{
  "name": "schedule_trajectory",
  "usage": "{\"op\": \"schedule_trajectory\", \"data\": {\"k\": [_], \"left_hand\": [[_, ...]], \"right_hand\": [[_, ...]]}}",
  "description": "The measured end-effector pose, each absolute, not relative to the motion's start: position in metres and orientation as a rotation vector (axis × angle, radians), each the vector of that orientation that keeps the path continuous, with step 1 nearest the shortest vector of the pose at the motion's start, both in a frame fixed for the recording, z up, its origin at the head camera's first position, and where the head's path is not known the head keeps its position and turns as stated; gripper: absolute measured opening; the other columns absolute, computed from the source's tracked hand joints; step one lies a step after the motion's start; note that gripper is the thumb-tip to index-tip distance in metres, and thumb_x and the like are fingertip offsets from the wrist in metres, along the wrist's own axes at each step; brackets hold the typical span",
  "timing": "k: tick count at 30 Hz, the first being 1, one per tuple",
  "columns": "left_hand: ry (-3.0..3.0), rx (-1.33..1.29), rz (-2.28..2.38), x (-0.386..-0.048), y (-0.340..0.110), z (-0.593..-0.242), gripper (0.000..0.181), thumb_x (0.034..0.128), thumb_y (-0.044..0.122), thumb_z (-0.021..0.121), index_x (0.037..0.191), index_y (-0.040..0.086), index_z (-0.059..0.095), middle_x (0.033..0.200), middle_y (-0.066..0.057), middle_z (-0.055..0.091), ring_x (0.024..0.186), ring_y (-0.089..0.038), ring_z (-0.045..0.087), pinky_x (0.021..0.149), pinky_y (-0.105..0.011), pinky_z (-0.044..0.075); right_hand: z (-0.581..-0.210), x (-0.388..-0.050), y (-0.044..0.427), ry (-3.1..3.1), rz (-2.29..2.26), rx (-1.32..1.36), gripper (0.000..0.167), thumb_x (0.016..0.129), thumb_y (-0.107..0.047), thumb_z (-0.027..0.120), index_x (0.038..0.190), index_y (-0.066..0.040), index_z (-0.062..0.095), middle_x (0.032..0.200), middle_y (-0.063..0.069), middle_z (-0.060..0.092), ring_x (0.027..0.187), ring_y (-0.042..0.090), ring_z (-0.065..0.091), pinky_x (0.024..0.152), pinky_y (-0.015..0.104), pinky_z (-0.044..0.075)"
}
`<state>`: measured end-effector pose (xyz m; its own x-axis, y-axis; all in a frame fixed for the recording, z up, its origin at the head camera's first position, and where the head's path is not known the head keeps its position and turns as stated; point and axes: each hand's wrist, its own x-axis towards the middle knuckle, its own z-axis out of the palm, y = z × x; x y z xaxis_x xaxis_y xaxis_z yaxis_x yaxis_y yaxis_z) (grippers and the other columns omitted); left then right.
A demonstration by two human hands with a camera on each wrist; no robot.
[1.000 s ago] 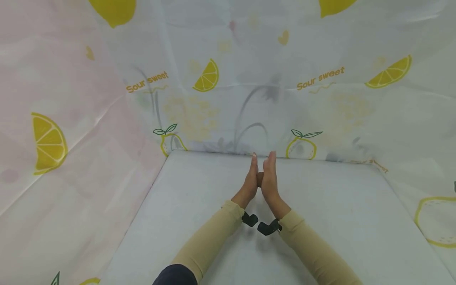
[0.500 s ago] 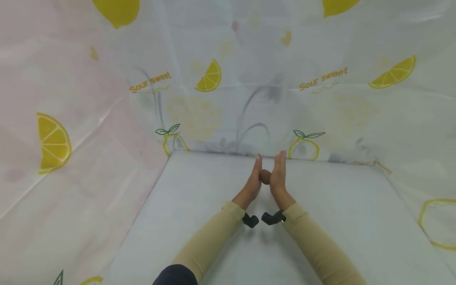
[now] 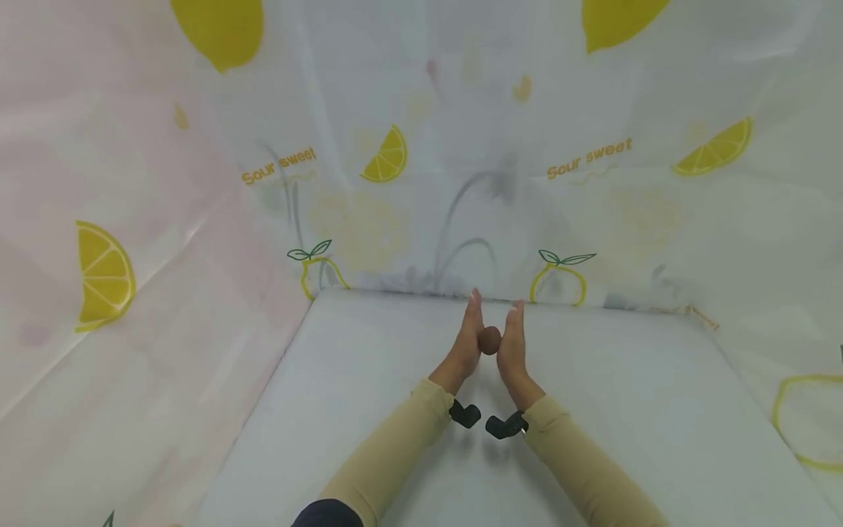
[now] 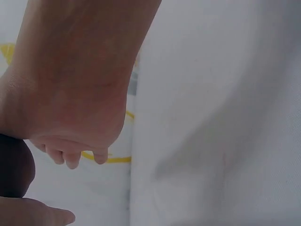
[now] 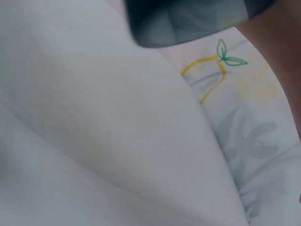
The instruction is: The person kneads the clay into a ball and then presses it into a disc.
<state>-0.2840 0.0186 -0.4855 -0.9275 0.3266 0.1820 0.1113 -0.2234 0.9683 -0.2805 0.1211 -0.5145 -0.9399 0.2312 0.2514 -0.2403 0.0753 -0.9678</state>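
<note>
A brown ball, like clay or dough, sits between two facing palms in the head view. My left hand touches it from the left, its fingers straight and pointing away from me. From the right, the palm of my right hand presses against it, fingers likewise extended. Both hands are held above the white table. In the left wrist view the ball looks dark and is cut by the left edge, between two hands. The right wrist view shows only bare skin at its right edge; the ball is out of sight there.
A white tabletop lies under the arms. Lemon-printed sheeting stands behind it and on both sides. A black wrist camera sits on the right wrist, another black camera on the left, close together.
The hands have parted a little, and more of the ball shows between them. My right hand has shifted right, then slid back toward me against the left. The view has tilted slightly up.
</note>
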Motion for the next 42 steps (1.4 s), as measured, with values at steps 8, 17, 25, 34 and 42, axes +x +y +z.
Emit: {"op": "schedule_trajectory", "data": {"k": [8,17,25,34,42], "left_hand": [[2.005,0.388,2.275,-0.287,0.014,-0.484,0.083,0.1024,0.07,0.013,0.165,0.018,-0.001,0.171,0.002,-0.004,0.155,-0.017,-0.006,0.125,-0.045,-0.001],[2.095,0.377,2.255,-0.294,0.01,-0.487,0.074,0.1074,0.059,0.017,0.165,0.014,0.001,0.171,-0.002,0.001,0.156,-0.019,-0.001,0.125,-0.047,0.001],[2.125,0.442,2.163,-0.294,0.011,-0.49,0.079,0.1051,0.064,0.014,0.165,0.014,-0.001,0.171,-0.001,-0.004,0.155,-0.017,-0.006,0.125,-0.047,-0.001],[2.099,0.501,2.151,-0.29,0.015,-0.493,0.083,0.1042,0.066,0.017,0.165,0.013,-0.001,0.171,-0.004,-0.005,0.156,-0.021,-0.007,0.124,-0.051,-0.002],[2.068,0.6,2.087,-0.283,0.018,-0.494,0.08,0.1037,0.067,0.014,0.164,0.019,-0.006,0.17,0.001,-0.008,0.155,-0.017,-0.01,0.123,-0.052,-0.003]], "right_hand": [[-0.507,-0.267,0.104,-2.049,1.933,0.189,0.058,0.114,-0.024,0.016,0.16,0.005,-0.001,0.169,0.018,-0.003,0.156,0.026,-0.002,0.125,0.044,0.003],[-0.462,-0.239,0.088,-2.037,1.908,0.283,0.056,0.112,-0.013,0.023,0.157,0.012,0.002,0.167,0.024,0.002,0.155,0.033,0.004,0.125,0.047,0.006],[-0.467,-0.262,0.098,-1.977,1.937,0.223,0.058,0.113,-0.019,0.024,0.16,0.006,0.001,0.169,0.018,0.005,0.156,0.028,0.005,0.125,0.043,0.007],[-0.474,-0.291,0.114,-1.936,1.902,0.114,0.065,0.112,-0.037,0.028,0.163,-0.004,0.005,0.17,0.01,0.011,0.156,0.018,0.01,0.125,0.036,0.008],[-0.482,-0.303,0.134,-1.991,1.882,0.05,0.066,0.113,-0.039,0.024,0.163,-0.003,0.0,0.171,0.011,0.004,0.156,0.017,0.004,0.125,0.032,0.005]]}}
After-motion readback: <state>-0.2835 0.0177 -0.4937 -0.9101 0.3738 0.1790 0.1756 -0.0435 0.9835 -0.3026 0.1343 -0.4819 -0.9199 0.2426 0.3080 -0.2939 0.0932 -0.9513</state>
